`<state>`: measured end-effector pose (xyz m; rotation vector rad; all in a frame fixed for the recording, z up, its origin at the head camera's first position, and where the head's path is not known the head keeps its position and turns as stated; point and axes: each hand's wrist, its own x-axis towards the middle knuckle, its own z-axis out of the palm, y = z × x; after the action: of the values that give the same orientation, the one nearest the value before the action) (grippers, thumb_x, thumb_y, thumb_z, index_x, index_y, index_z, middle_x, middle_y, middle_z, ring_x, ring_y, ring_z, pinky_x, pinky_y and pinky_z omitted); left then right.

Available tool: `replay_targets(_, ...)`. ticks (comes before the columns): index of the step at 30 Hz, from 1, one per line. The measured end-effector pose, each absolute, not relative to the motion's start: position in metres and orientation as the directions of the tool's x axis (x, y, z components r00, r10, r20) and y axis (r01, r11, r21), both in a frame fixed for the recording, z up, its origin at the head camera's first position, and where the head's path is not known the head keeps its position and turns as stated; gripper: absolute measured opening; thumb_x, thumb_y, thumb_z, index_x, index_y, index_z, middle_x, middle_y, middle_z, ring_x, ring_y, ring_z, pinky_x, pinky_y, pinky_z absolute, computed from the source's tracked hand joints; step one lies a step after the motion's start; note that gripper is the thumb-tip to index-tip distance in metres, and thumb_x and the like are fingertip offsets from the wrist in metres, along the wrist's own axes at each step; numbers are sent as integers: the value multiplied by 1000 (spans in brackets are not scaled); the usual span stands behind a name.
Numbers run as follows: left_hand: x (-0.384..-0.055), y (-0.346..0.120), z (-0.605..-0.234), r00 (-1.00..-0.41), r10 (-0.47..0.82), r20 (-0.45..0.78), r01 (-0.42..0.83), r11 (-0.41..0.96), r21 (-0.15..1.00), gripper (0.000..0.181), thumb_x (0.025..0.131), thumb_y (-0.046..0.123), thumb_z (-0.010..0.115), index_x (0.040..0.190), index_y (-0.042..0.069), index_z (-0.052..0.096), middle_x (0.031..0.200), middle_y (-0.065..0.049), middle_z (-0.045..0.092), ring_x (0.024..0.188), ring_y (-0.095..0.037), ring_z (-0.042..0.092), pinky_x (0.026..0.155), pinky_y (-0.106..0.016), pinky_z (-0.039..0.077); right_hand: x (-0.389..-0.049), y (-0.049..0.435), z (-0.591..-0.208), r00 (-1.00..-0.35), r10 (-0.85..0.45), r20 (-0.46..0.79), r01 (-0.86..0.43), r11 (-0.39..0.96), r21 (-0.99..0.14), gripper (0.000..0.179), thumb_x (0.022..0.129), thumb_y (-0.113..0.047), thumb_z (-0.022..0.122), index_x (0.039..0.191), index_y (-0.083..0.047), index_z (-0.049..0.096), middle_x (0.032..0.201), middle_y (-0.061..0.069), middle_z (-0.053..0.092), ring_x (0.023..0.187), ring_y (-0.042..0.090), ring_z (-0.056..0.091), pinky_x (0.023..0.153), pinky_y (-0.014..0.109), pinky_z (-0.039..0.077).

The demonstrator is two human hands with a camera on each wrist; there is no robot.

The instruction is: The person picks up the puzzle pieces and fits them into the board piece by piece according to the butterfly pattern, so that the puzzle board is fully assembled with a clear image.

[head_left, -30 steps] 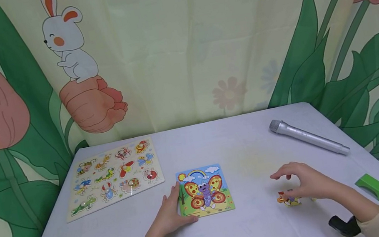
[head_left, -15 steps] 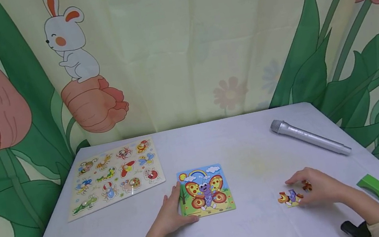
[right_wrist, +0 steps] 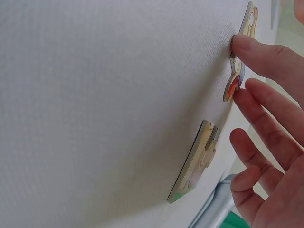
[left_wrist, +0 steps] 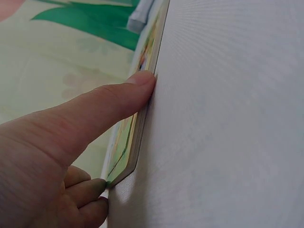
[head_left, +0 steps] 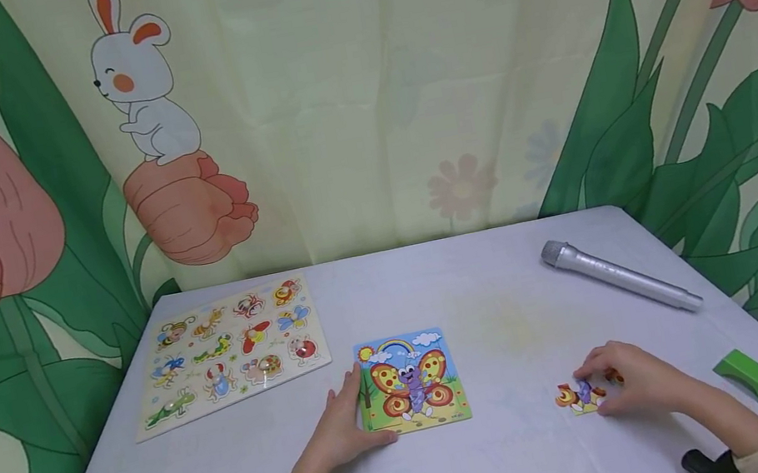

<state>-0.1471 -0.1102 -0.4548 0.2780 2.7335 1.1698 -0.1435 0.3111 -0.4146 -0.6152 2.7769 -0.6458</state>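
A square butterfly puzzle (head_left: 412, 383) lies flat in the middle of the table. My left hand (head_left: 340, 429) holds it at the near left corner, thumb along the front edge and fingers at the left side; in the left wrist view the thumb (left_wrist: 137, 88) presses its edge. At the right, my right hand (head_left: 640, 376) pinches a small puzzle piece (head_left: 569, 397) between thumb and fingertips. That piece (right_wrist: 232, 88) shows red and purple parts and stays close to the tabletop. Another puzzle piece (right_wrist: 195, 164) lies below the right hand's other fingers, mostly hidden from the head view.
A larger board (head_left: 232, 351) with several insect pictures lies at the back left. A silver microphone (head_left: 617, 275) lies at the back right, and a green arched block (head_left: 754, 376) sits right of my right forearm. Behind the table hangs a printed curtain (head_left: 341, 108).
My right hand has drawn back to the right, then its thumb and fingertips have come together on the small puzzle piece. The left hand stays on the butterfly puzzle.
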Motion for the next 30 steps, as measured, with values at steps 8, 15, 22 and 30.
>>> replay_targets(8,-147,-111,-456,-971,229,-73,106,679,726,111,62,38,83,144,-1,18,146,-24,23,135,-39,15,110,-52,10,-144,311,-419,-881,-465,-84,-377,800,-467,39,64,-22,82,99,-10,70,95,-7,60,78,9,47,62,22,46)
replay_targets(15,-148,-111,-456,-971,228,-68,108,678,727,111,62,38,83,144,0,19,146,-24,23,135,-39,16,109,-52,10,-144,306,-418,-901,-427,-81,-353,827,-437,38,64,-24,82,99,-13,70,93,-8,58,77,9,47,62,22,47)
replay_targets(22,-148,-111,-457,-970,235,-68,113,678,727,111,62,39,82,144,-1,19,146,-24,23,135,-38,16,110,-51,10,-147,292,-414,-894,-449,4,-415,823,-387,37,65,-24,81,99,-14,71,97,-7,58,88,16,53,71,34,50)
replay_targets(30,-148,-111,-457,-968,244,-58,126,675,727,112,62,40,82,144,-2,18,145,-25,23,135,-37,17,110,-50,8,-154,268,-413,-842,-531,92,-520,756,-398,34,66,-24,80,98,-15,71,95,-10,58,89,15,52,76,39,49)
